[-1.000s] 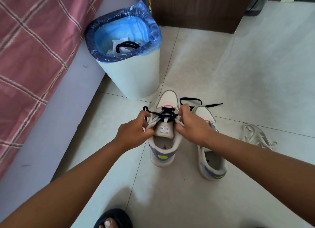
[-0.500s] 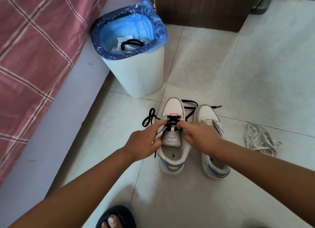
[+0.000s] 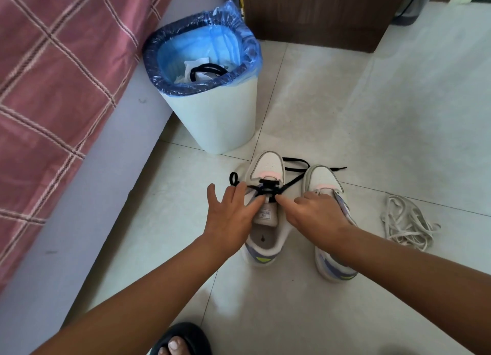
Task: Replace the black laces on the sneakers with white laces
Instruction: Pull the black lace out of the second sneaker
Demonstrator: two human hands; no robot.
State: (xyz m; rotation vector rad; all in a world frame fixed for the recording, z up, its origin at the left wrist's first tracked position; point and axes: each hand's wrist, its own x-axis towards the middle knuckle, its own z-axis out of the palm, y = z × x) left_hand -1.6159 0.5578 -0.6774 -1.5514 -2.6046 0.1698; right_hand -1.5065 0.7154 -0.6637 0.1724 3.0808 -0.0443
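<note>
Mid-frame, your left hand [image 3: 233,213] lies with fingers spread over the left sneaker [image 3: 265,221], fingertips at the black lace [image 3: 268,190]. Your right hand [image 3: 313,213] points its forefinger at the same crossing, by the tongue. The lace's loose ends trail past the toe and behind the right sneaker [image 3: 324,179], just beside it. White laces [image 3: 406,221] lie heaped on the tiles at right. Up top a bin [image 3: 220,120] with a blue liner holds another black lace [image 3: 207,70]. A checked cloth [image 3: 61,70] fills the upper left. Your sandalled toe [image 3: 180,341] shows at bottom.
</note>
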